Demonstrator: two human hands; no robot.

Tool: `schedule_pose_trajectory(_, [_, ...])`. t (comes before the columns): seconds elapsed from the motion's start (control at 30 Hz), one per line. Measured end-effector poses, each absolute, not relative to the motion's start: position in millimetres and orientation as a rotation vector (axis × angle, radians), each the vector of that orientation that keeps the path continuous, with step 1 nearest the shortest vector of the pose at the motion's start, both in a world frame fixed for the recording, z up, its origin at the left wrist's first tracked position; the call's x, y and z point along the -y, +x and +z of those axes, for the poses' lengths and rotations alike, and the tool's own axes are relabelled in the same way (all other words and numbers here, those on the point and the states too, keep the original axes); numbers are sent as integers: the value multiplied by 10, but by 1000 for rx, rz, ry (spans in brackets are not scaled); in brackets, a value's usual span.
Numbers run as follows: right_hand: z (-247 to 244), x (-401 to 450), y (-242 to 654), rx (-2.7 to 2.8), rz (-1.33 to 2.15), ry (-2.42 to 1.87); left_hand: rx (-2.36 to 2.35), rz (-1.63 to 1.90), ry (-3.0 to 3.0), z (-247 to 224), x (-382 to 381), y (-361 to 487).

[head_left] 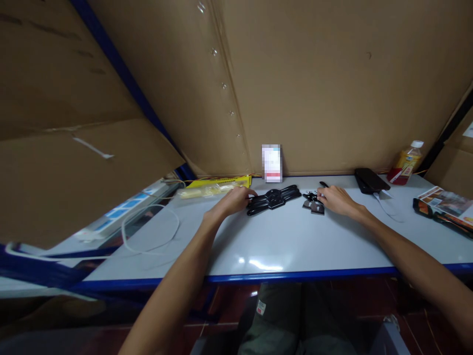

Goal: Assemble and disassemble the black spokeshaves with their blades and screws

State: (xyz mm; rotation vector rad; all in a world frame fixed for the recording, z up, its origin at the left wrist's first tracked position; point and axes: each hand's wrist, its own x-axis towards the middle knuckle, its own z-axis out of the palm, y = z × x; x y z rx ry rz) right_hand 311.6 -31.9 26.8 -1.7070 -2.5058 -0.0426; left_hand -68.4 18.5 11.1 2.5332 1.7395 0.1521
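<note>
Left hand [237, 199] pinching the black bracket [275, 198] at my eleven o'clock, right hand [336, 199] at small parts [317, 208], one o'clock, grip unclear!

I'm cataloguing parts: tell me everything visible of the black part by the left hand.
The black part looks glossy, perhaps plastic or painted metal, with a broad middle and long, round-ended arms spreading both ways. It lies on the pale table, slanted, its right end farther from the person. The left hand's grip is at its left end; how firmly is unclear.
</note>
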Motion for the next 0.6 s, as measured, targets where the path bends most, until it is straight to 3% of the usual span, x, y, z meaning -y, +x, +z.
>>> schedule_pose_trajectory(0.6, [304,340,3107,2505,-44,-1706,-1705,149,2555,123,-161,-688])
